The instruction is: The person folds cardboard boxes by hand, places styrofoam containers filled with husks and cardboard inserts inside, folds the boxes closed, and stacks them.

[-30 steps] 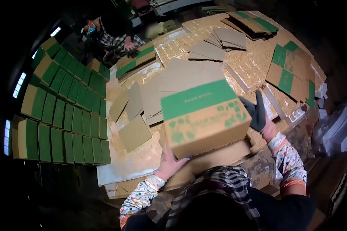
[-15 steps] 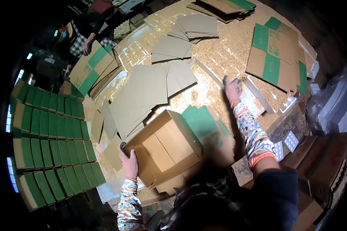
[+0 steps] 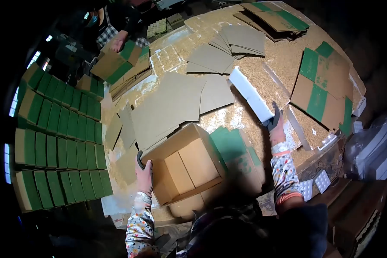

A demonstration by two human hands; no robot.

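An open cardboard box (image 3: 187, 165), brown inside with a green outer side, stands tilted at the near edge of the table. My left hand (image 3: 144, 174), in a pink glove with dark fingertips, grips its left wall. On the right, my right hand (image 3: 277, 127) grasps the near end of a long white strip (image 3: 250, 94) that looks like foam; its exact kind is unclear. That strip is held over the wood-chip board table. Flattened green-and-brown carton (image 3: 236, 150) lies just right of the box, partly in shadow.
Grey cardboard sheets (image 3: 167, 101) spread across the middle. Flat cartons (image 3: 324, 86) lie at right, with another stack (image 3: 275, 21) at the back. Green-sided boxes (image 3: 58, 150) stand in rows at left. A co-worker's hand (image 3: 119, 41) holds a carton. Thin slats (image 3: 299, 129) stand near my right hand.
My right hand has closed on the white strip and raised it from the table. My left hand stays on the box. The co-worker's carton has changed its angle.
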